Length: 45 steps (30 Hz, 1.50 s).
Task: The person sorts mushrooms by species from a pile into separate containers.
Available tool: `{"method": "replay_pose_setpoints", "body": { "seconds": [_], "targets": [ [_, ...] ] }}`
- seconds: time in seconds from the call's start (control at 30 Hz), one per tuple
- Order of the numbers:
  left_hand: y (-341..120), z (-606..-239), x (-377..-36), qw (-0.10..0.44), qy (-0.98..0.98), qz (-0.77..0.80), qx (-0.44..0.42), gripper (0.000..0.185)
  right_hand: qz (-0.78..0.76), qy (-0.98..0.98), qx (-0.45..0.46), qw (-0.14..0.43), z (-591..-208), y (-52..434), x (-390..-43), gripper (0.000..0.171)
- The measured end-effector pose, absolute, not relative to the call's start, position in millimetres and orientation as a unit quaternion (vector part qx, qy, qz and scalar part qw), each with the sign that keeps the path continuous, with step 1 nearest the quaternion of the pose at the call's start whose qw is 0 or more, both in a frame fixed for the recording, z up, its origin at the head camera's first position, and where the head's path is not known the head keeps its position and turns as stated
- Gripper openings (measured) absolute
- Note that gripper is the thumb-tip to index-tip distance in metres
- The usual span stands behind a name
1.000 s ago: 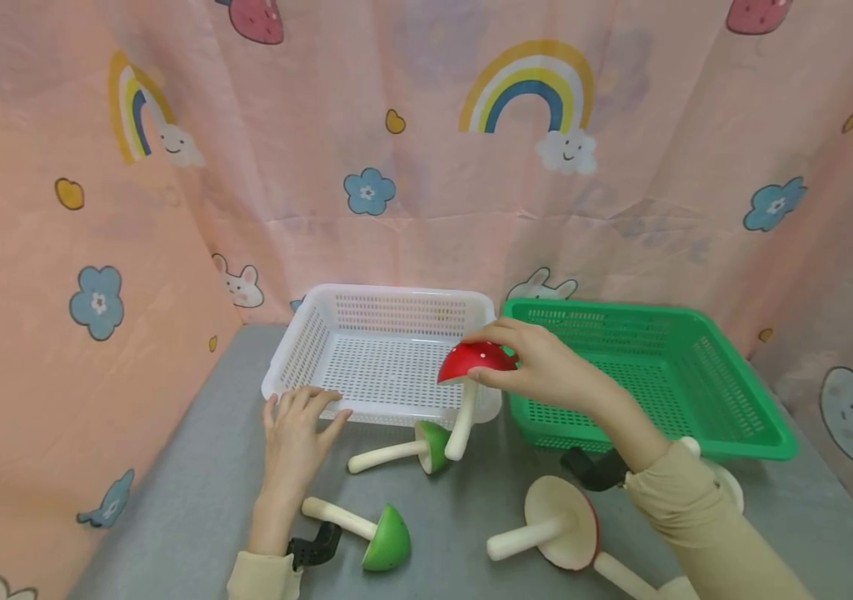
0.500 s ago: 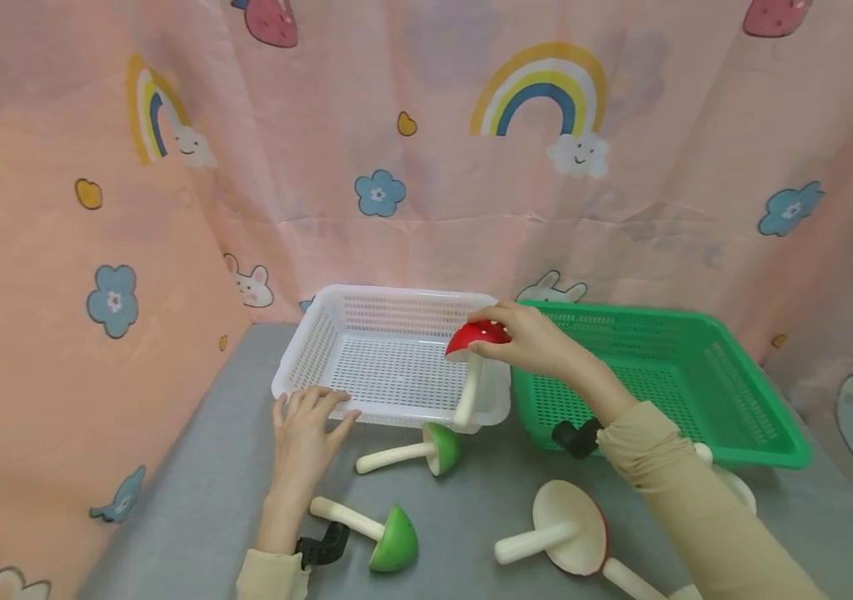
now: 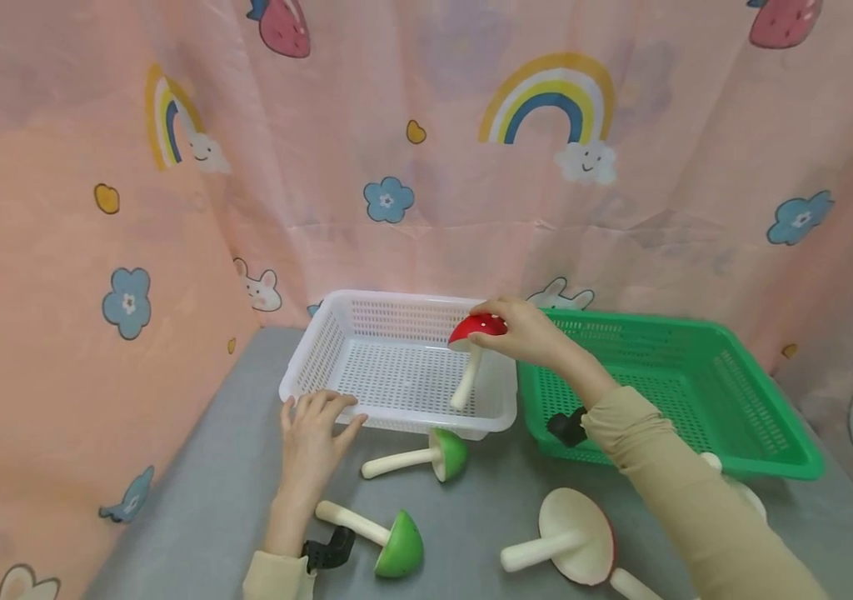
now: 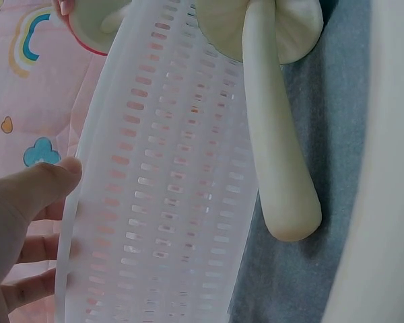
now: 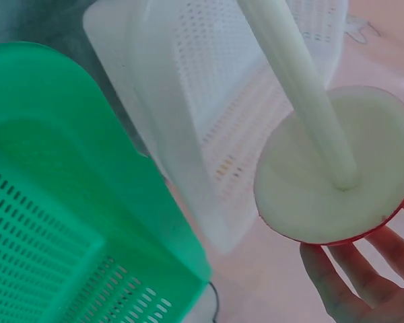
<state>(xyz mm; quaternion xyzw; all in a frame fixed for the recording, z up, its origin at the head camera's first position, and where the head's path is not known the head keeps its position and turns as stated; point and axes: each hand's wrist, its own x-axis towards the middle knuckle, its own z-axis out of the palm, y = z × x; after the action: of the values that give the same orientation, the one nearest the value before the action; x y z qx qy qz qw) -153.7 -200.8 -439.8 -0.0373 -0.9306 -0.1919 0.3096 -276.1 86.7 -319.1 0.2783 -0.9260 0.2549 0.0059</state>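
Note:
My right hand [image 3: 520,335] pinches the red, white-dotted cap of a toy mushroom [image 3: 471,371]. Its pale stem slants downward over the right part of a white plastic basket [image 3: 396,419]. In the right wrist view the fingers [image 5: 353,269] lie against the cap's rim. My left hand [image 3: 314,437] holds the basket's near left rim, the thumb [image 4: 54,178] at the edge and the other fingers partly hidden behind it. A green-capped toy mushroom [image 3: 449,456] lies just in front of that basket. Another green-capped mushroom [image 3: 400,546] lies nearer, by the left wrist.
A green basket [image 3: 764,417] stands right of the white one, partly behind the right forearm. A large red-edged mushroom [image 3: 575,537] lies on the grey table [image 3: 471,554], with a pale stem [image 3: 632,586] beside it. A patterned pink curtain [image 3: 456,208] hangs behind.
My right hand has carried the red mushroom up and away from me, from the basket's near edge to over its inside. The left hand stays at the rim; the whole view has shifted slightly.

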Motion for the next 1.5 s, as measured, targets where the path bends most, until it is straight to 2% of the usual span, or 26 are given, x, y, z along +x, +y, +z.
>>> {"method": "replay_pose_setpoints", "body": {
  "seconds": [0.5, 1.17, 1.5],
  "targets": [
    [-199.2, -440.0, -153.1, 0.305, -0.933, -0.191, -0.031, 0.024, 0.204, -0.940, 0.273, -0.013, -363.2, 62.0, -285.3, 0.048],
    [-200.2, -438.0, -152.5, 0.306, -0.931, -0.197, -0.036, 0.025, 0.159, -0.951, 0.255, -0.073, -388.6, 53.6, -284.9, 0.055],
    [-199.7, -439.9, -152.8, 0.305, -0.931, -0.196, -0.035, 0.024, 0.155, -0.945, 0.282, -0.058, -395.0, 58.6, -284.9, 0.054]
  ]
}}
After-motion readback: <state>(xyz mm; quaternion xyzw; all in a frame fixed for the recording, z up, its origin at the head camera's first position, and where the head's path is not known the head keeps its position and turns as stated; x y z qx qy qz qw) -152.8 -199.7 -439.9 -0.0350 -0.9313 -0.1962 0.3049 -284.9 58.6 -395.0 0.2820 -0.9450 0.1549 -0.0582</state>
